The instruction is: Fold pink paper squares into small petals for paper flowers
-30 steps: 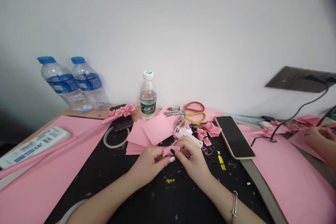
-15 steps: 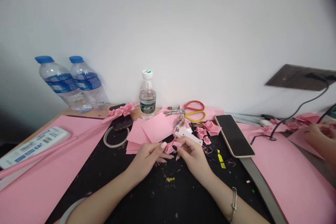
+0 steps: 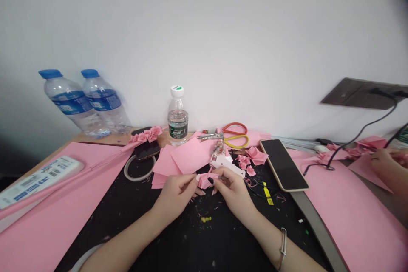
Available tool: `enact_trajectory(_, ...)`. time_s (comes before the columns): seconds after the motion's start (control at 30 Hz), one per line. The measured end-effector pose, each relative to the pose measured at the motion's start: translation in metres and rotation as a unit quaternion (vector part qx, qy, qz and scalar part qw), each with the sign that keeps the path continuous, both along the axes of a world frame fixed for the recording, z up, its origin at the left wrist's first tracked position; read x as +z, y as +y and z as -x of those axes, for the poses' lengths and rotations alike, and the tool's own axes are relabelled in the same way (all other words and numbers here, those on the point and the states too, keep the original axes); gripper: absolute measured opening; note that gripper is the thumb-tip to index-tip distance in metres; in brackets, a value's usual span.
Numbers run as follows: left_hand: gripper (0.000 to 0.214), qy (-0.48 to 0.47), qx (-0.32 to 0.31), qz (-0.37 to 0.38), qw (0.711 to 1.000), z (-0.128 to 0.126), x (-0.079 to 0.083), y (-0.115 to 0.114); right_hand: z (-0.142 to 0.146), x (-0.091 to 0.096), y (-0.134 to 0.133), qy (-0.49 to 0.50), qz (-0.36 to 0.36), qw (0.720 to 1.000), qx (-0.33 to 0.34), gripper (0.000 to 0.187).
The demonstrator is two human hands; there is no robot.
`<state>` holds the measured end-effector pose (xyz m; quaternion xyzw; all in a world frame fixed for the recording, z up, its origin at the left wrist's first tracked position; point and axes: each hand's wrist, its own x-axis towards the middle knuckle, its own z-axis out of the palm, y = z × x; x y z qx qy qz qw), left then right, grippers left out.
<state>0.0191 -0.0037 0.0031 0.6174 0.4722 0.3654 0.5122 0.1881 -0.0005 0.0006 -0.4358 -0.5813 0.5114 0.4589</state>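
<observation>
My left hand (image 3: 177, 193) and my right hand (image 3: 232, 189) meet over the black mat (image 3: 178, 238), both pinching one small folded piece of pink paper (image 3: 205, 179). A silver bracelet sits on my right wrist. Just behind my fingers lie a loose stack of pink paper squares (image 3: 181, 159) and a white glue gun (image 3: 226, 163). Small folded pink pieces (image 3: 251, 157) lie to the right of the glue gun.
Two large blue-capped bottles (image 3: 86, 102) and a small bottle (image 3: 177, 117) stand by the wall. Scissors (image 3: 231, 136), two phones (image 3: 283, 163) (image 3: 146, 148), a tape ring (image 3: 138, 168) and a power strip (image 3: 38, 176) lie around. Another person's hand (image 3: 387, 161) works at the right on pink sheets (image 3: 344, 212).
My hands drew together and shifted slightly up the mat, turning the pink piece between the fingertips. The view drifted a little to the right.
</observation>
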Motion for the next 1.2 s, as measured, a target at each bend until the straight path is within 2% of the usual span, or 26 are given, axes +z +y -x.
enact_trajectory(0.1, 0.028, 0.002, 0.004, -0.028, 1.000, 0.0004, 0.0006, -0.0011, -0.0003, -0.0004, 0.0010, 0.002, 0.002, 1.000, -0.004, 0.008)
enact_trajectory(0.37, 0.029, -0.022, -0.024, -0.033, 0.999, 0.0018, -0.0018, 0.0005, -0.0020, -0.0032, 0.0024, 0.008, 0.004, 1.000, -0.009, 0.008)
enact_trajectory(0.57, 0.029, -0.027, -0.017, -0.014, 0.999, 0.0021, -0.0029, -0.0002, -0.0033, -0.0047, 0.0032, 0.008, 0.009, 1.000, -0.014, 0.010)
enact_trajectory(0.73, 0.024, -0.022, -0.025, -0.025, 0.999, -0.0004, 0.0009, -0.0007, -0.0032, -0.0046, 0.0037, 0.014, 0.011, 1.000, -0.010, 0.013)
enact_trajectory(0.93, 0.020, -0.089, -0.017, 0.009, 0.996, -0.0030, 0.0011, -0.0005, -0.0002, -0.0006, 0.0002, 0.003, 0.012, 1.000, 0.004, 0.013)
enact_trajectory(1.2, 0.009, -0.072, -0.058, 0.002, 0.996, -0.0045, -0.0016, -0.0028, 0.0019, 0.0005, -0.0018, -0.011, -0.013, 1.000, 0.009, 0.008)
